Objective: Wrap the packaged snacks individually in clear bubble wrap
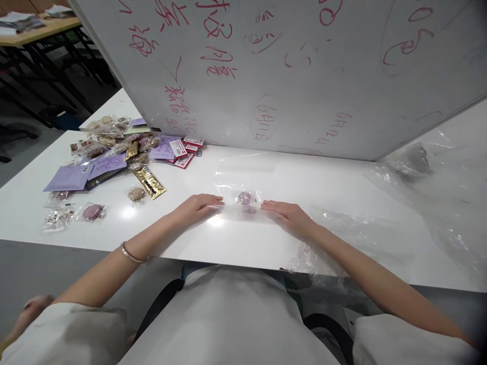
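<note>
A small pinkish round packet [244,198] lies on a sheet of clear plastic film [243,175] near the middle of the white table. To the left of the packet, my left hand [205,203] rests low over the tabletop with its fingers stretched toward it. Opposite, my right hand [285,212] lies flat by the film's right side, fingers also stretched out and pointing inward. Both sets of fingertips are at the film's sides, apart from the packet. Whether they touch the film's edges is hard to make out.
Wrapped snacks and purple pouches [70,177] are heaped on the left, beside a gold sachet [150,182] and red-and-white boxes [184,160]. A whiteboard [297,101] stands along the table's back. Crumpled clear plastic [449,203] spreads over the right, partly past the front edge.
</note>
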Available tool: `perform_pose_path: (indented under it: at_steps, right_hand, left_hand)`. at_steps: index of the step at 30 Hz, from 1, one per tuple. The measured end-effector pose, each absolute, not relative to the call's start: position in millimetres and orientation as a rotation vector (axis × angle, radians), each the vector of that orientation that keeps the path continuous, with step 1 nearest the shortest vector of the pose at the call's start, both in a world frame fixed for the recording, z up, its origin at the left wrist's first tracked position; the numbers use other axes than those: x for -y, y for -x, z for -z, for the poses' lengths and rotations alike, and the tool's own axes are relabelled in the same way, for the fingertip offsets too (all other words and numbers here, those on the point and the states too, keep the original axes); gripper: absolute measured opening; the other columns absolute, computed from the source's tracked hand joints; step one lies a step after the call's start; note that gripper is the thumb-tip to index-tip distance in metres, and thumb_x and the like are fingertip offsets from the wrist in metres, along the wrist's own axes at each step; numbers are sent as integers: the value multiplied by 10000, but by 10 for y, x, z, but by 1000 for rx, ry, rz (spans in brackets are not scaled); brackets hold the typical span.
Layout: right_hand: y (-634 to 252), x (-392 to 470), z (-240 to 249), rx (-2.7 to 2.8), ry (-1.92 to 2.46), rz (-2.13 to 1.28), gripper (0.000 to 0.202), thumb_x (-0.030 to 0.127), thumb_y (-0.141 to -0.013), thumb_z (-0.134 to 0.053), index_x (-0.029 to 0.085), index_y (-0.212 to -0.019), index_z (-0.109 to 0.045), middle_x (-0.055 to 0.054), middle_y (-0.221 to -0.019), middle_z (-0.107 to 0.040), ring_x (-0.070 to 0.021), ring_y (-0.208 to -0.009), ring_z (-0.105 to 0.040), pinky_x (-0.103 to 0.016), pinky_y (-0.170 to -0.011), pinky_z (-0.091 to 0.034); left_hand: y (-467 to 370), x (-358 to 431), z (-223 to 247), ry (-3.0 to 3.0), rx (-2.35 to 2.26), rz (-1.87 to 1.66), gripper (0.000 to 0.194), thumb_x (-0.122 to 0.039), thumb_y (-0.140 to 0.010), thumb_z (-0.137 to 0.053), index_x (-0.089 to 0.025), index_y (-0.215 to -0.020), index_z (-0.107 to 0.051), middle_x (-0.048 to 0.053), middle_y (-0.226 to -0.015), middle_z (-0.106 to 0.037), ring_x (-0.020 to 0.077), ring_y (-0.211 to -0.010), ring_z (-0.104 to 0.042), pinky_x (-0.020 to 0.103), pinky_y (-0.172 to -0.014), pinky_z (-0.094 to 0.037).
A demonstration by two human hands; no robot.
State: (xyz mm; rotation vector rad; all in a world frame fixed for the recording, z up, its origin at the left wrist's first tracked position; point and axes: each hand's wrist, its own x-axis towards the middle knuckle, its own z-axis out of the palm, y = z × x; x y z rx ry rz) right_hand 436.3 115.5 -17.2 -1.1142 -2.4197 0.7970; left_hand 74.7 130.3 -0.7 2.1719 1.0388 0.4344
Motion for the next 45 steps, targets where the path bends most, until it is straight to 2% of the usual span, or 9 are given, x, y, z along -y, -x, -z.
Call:
perform_pose_path:
  at_steps: [6, 11, 23, 26, 28, 31, 35, 40, 45]
  right_hand:
    - [-4148, -1302, 81, 1890, 1477, -960, 358, 442, -985, -404, 215, -983, -681, -39, -939, -760, -217, -955, -695, -353, -869, -510]
    - [-3889, -1528, 150, 1916, 1734, -624, 347, 352, -1010, -287, 222, -983, -607, -13, -753, -699, -184, -746, -658, -291, -722, -457]
    - [-3703, -1713, 147, 2144, 2063, -313, 272, 334, -992, -431, 142, -1107, -585, -151, -784, -686, -311, -781, -667, -408, -740, -432]
    - [-3760, -1687, 221, 2230, 1764, -84, 334, 274, -984, -420, 145, -1269, -540, -212, -1133, -659, -338, -1052, -633, -507, -905, -438]
    - [-3858, -1673, 256, 2353, 1438, -9, 352, 208, -987, -376, 201, -1290, -556, -164, -1285, -611, -299, -1201, -575, -516, -1024, -405]
    - [-4055, -1612, 255, 2562, 1090, -148, 375, 209, -988, -374, 246, -1301, -576, -84, -1305, -638, -224, -1248, -569, -451, -1099, -414]
    - [-4243, -1499, 226, 2682, 835, -373, 677, 371, -892, -548, 137, -1506, -382, -156, -1538, -418, -295, -1437, -375, -525, -1166, -352]
    - [-4268, -1508, 254, 2399, 1071, -497, 397, 286, -953, -422, 220, -1285, -629, -81, -1323, -651, -235, -1275, -573, -460, -1085, -436]
    - [-4189, -1522, 200, 1957, 1312, -800, 287, 462, -940, -495, 236, -981, -668, -41, -934, -748, -218, -885, -694, -355, -823, -524]
  left_hand:
    - [-1087, -1296, 52, -1821, -1486, -730, 432, -457, -999, -360, -204, -768, -623, 40, -812, -725, 194, -825, -675, 310, -819, -502]
    - [-1280, -1395, 98, -1845, -1721, -733, 381, -389, -1013, -307, -222, -773, -552, 27, -639, -643, 214, -703, -621, 346, -735, -459]
    - [-1303, -1622, 154, -2173, -1873, -425, 285, -277, -979, -410, -102, -1025, -629, 105, -664, -649, 322, -838, -668, 457, -870, -427]
    - [-1339, -1564, 137, -2313, -1858, -505, 384, -213, -969, -426, -108, -1323, -534, 196, -1083, -690, 361, -1189, -583, 546, -1042, -338]
    - [-1300, -1534, 129, -2496, -1693, -548, 438, -163, -965, -408, -176, -1392, -504, 188, -1380, -564, 338, -1383, -431, 551, -1129, -276]
    - [-1133, -1522, 111, -2629, -1295, -448, 428, -173, -982, -364, -170, -1377, -531, 149, -1464, -512, 269, -1420, -411, 467, -1163, -331]
    - [-887, -1535, 79, -2598, -955, -296, 656, -445, -921, -542, -135, -1484, -411, 154, -1567, -378, 285, -1470, -326, 461, -1210, -283]
    - [-820, -1582, 140, -2382, -1035, -501, 436, -329, -953, -427, -214, -1342, -587, 84, -1451, -551, 227, -1388, -467, 456, -1179, -340]
    - [-966, -1539, 163, -2030, -1377, -645, 376, -405, -974, -401, -193, -988, -712, 64, -1042, -751, 205, -978, -687, 313, -878, -519]
